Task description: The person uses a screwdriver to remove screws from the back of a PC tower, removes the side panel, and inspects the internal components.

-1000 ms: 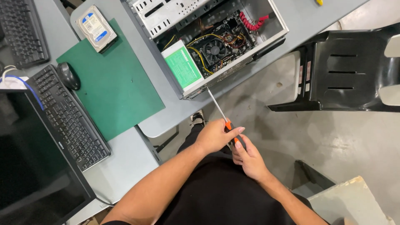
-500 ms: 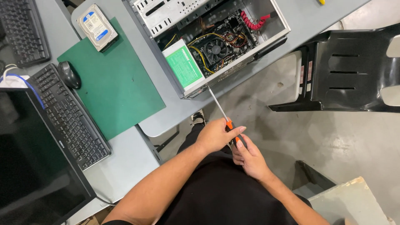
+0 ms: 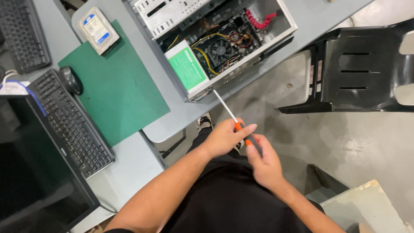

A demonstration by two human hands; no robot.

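Item one: our left hand (image 3: 224,138), fingers curled over the front of a screwdriver (image 3: 235,123) where the orange collar meets the shaft.

Item two: our right hand (image 3: 263,164), fingers wrapped round the dark rear of the handle, just behind the left fingertips and touching them.

Item three: the screwdriver's pale shaft, running up and away from our fingers; its tip meets the near lower corner of the open computer case (image 3: 215,43), beside the green-labelled power supply (image 3: 187,69).

Item four: beyond our left knuckles, a green mat (image 3: 116,90) bearing a hard drive (image 3: 98,30); further left, a keyboard (image 3: 69,121) and mouse (image 3: 70,80).

Item five: a black chair (image 3: 358,69), well beyond the right fingers.
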